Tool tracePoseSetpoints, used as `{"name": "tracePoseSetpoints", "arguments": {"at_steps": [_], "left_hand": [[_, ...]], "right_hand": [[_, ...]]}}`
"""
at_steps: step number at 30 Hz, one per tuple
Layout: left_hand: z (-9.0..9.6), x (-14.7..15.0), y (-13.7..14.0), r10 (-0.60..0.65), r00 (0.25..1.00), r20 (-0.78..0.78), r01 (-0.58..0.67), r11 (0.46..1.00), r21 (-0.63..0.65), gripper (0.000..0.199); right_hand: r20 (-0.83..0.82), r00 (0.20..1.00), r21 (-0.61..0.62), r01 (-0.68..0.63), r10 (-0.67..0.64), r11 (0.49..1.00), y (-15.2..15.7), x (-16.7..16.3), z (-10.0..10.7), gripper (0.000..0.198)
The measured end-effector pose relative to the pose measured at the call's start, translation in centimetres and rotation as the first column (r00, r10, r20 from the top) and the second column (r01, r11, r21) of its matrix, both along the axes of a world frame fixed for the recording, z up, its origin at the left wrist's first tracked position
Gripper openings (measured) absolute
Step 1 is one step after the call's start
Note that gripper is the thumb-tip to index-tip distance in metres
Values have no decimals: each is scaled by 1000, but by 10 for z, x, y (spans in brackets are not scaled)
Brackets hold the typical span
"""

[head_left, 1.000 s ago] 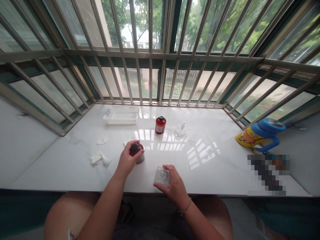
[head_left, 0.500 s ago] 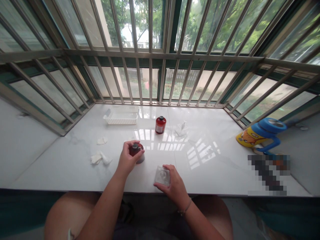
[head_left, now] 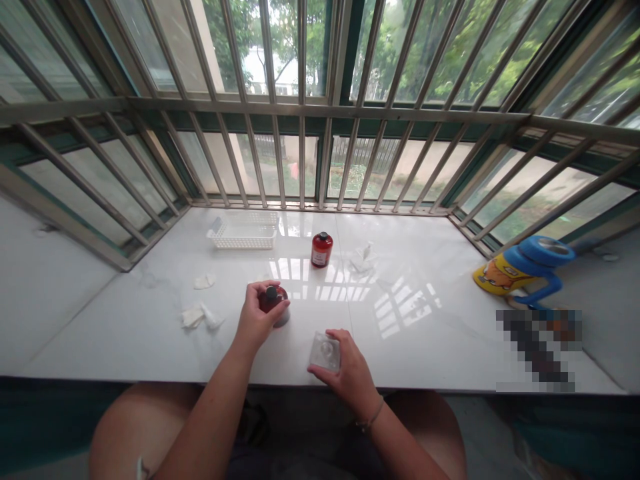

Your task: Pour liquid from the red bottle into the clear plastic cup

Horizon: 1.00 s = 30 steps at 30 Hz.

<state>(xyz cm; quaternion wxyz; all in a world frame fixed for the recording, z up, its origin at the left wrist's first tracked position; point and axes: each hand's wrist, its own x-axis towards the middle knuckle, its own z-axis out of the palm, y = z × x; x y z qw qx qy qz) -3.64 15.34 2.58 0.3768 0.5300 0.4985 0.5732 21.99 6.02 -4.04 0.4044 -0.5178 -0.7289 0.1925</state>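
Note:
My left hand (head_left: pixel 257 313) is wrapped round a dark red bottle (head_left: pixel 281 294) with a black cap, which stands on the white counter (head_left: pixel 400 360). Between the thumb and fingers of my right hand (head_left: pixel 350 370) is a clear square block (head_left: pixel 324 352) with a round shape in its middle, near the counter's front edge. What kind of thing the block is, I cannot make out. Farther back stands a second red bottle (head_left: pixel 321 251), with a black cap and a pale label, apart from both hands.
A white perforated basket (head_left: pixel 243 241) sits at the back left. Crumpled white tissues (head_left: pixel 200 316) lie left of my left hand, and another tissue (head_left: pixel 363 259) lies right of the far bottle. A blue and yellow flask (head_left: pixel 520 270) stands at the right. Metal bars (head_left: pixel 303 153) close off the back.

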Motion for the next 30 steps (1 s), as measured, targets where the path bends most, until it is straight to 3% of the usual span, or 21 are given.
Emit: {"name": "tracePoseSetpoints", "arguments": {"at_steps": [3, 5, 8, 12, 15, 19, 24, 30], "left_hand": [[2, -1, 0, -4, 994, -105, 4, 1000, -7, 59], [4, -2, 0, -28, 986, -163, 28, 1000, -2, 48], [3, -2, -1, -24, 994, -110, 26, 1000, 9, 40], [2, 0, -1, -2, 1000, -18, 2, 1000, -10, 54], [3, -2, 0, -19, 994, -104, 19, 1000, 0, 57], [4, -3, 0, -44, 991, -128, 43, 999, -10, 41], [2, 0, -2, -6, 1000, -16, 5, 999, -37, 52], [4, -5, -1, -23, 988, -152, 17, 999, -40, 55]], "right_hand": [[1, 1000, -2, -1, 1, 1000, 0, 0, 0, 75], [1, 1000, -2, 0, 0, 1000, 0, 0, -1, 76], [-6, 1000, 1, 3, -3, 1000, 0, 0, -1, 76], [-10, 1000, -4, 0, 0, 1000, 0, 0, 0, 76], [-12, 1000, 1, 3, -3, 1000, 0, 0, 0, 74], [-8, 1000, 6, -1, 1, 1000, 0, 0, 0, 75], [-1, 1000, -9, -9, 9, 1000, 0, 0, -2, 75], [0, 1000, -15, -14, 14, 1000, 0, 0, 0, 75]]}}
